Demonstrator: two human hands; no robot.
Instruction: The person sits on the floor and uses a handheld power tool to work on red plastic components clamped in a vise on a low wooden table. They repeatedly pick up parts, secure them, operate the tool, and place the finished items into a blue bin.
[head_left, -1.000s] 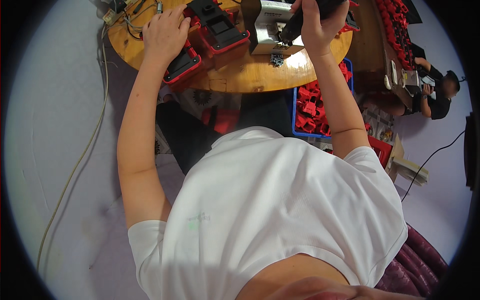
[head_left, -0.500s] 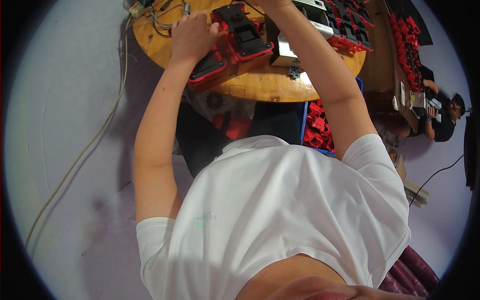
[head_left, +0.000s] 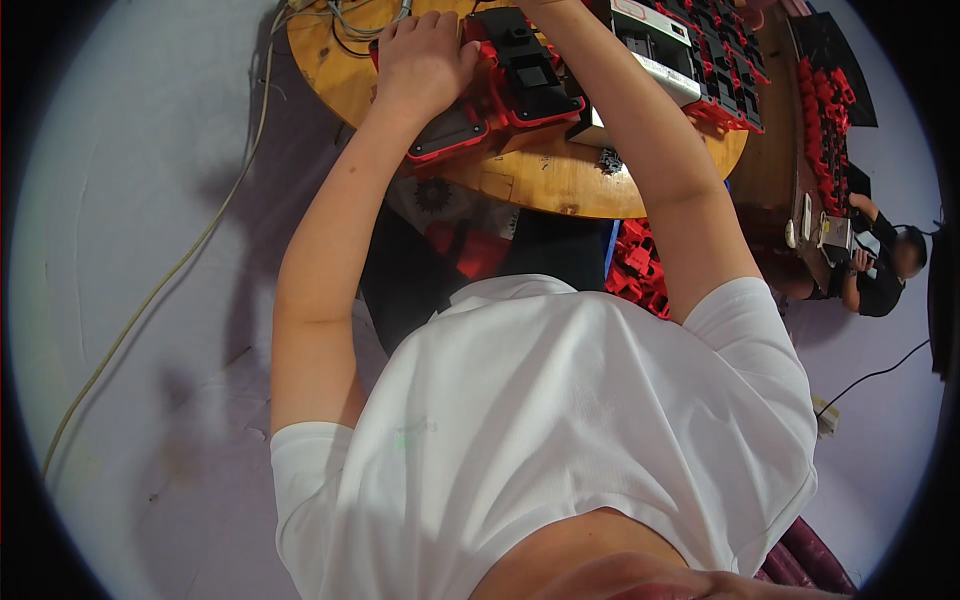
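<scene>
Near the table's left edge, my left hand (head_left: pixel 425 65) lies over a red-and-black plastic case (head_left: pixel 450 135), its thumb at the case's right side and the fingers bent over the far part. Just right of it stands a second red-and-black case (head_left: pixel 537 82) with a dark square on top. My right hand (head_left: pixel 540 3) reaches the top edge of the picture, where its fingers are cut off. What it touches cannot be seen.
Right of my right forearm are a silver metal box (head_left: pixel 665 75) and rows of red-and-black parts (head_left: pixel 725 60). Small dark pieces (head_left: pixel 610 160) lie by the round wooden table's edge (head_left: pixel 560 200). Below is a blue bin (head_left: pixel 610 245) of red parts. Another person (head_left: pixel 880 270) is at far right.
The view has shifted, so the table and cases appear slightly lower and farther right. My left hand stays on the same case; my right hand remains at the top edge.
</scene>
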